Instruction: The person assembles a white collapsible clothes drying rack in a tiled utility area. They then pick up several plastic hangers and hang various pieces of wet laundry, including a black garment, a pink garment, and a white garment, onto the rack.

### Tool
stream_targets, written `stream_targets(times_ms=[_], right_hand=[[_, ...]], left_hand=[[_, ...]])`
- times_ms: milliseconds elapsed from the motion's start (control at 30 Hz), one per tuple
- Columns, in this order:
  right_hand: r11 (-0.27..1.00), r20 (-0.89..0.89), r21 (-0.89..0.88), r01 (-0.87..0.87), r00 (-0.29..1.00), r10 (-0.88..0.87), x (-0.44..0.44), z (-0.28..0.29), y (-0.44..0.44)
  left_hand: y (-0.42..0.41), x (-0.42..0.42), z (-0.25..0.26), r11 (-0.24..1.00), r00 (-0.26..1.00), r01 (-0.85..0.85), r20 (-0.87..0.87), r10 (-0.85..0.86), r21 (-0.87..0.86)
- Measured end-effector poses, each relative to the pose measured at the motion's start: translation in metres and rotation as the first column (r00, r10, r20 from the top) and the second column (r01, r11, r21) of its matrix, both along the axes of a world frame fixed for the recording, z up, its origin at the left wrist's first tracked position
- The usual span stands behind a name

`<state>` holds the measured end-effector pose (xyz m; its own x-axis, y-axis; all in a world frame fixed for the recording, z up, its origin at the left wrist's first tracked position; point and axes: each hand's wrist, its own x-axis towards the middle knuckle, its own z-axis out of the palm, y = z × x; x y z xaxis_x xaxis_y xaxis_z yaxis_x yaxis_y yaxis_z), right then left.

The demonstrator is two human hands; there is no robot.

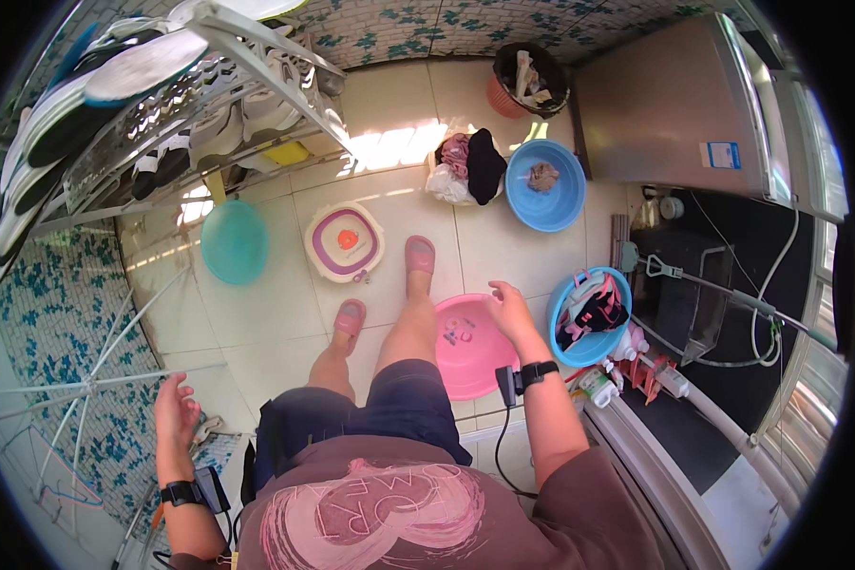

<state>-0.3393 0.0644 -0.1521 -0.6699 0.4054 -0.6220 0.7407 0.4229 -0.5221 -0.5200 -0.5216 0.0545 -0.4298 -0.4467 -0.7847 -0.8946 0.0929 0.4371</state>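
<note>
My left hand [176,412] is empty with its fingers apart, beside the white drying rack's rods [89,385]. Above the pink plastic basin [474,367] hovers my right hand [509,310], fingers spread and holding nothing. To its right stands a blue basin [561,342] with a pink, black and pale bag or cloth [595,310] inside. Farther off, a second blue basin [559,206] holds a small brown cloth [543,177]. Next to it, a pale basket holds black, pink and white clothing [486,167]. A purple and cream basin [318,246] and a green basin [234,242] are on the tiled floor.
A metal shoe rack [256,71] full of shoes stands at upper left. A red bin with a black liner [507,103] is near the back wall, beside a large metallic cabinet or appliance [655,107]. Detergent bottles [598,388] and a long pole [719,288] are at right.
</note>
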Motion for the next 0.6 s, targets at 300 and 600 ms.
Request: stream_targets(times_ms=[300, 600], right_hand=[[0.962, 0.276, 0.239, -0.135, 0.959, 0.066, -0.174, -0.208, 0.179], [0.682, 0.292, 0.575, -0.452, 0.892, 0.344, -0.311, -0.297, 0.195]], left_hand=[[0.125, 0.038, 0.025, 0.997, 0.902, 0.003, 0.43, -0.035, 0.075], [0.129, 0.041, 0.073, 0.989, 0.825, -0.031, 0.556, 0.107, -0.145]])
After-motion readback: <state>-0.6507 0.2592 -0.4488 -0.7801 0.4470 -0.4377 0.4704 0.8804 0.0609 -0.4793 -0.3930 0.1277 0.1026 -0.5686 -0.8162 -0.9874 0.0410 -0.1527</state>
